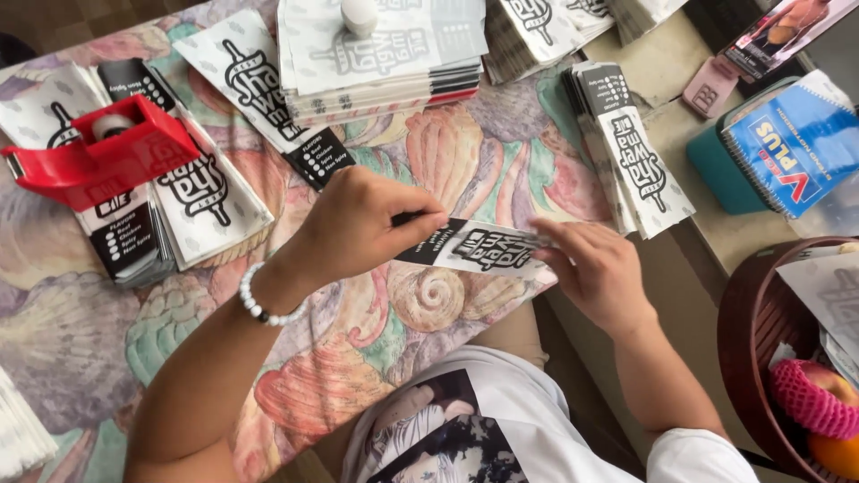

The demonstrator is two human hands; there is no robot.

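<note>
Both hands, left hand (pixel 362 224) and right hand (pixel 591 268), pinch one black-and-white printed paper sleeve (pixel 479 249), half folded, while finished flat stacks of paper sleeves (pixel 640 161) wait at twelve and two o'clock on the shell-patterned tabletop (pixel 429 295).

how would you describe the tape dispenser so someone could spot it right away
Start at the table covered by a pastel shell-patterned cloth and look to its far left edge. There, on top of a stack of white-and-black printed paper sleeves, sits a bright red plastic tape dispenser holding a roll of clear tape. It is the only solid red, bulky thing among flat black-and-white paper.
</note>
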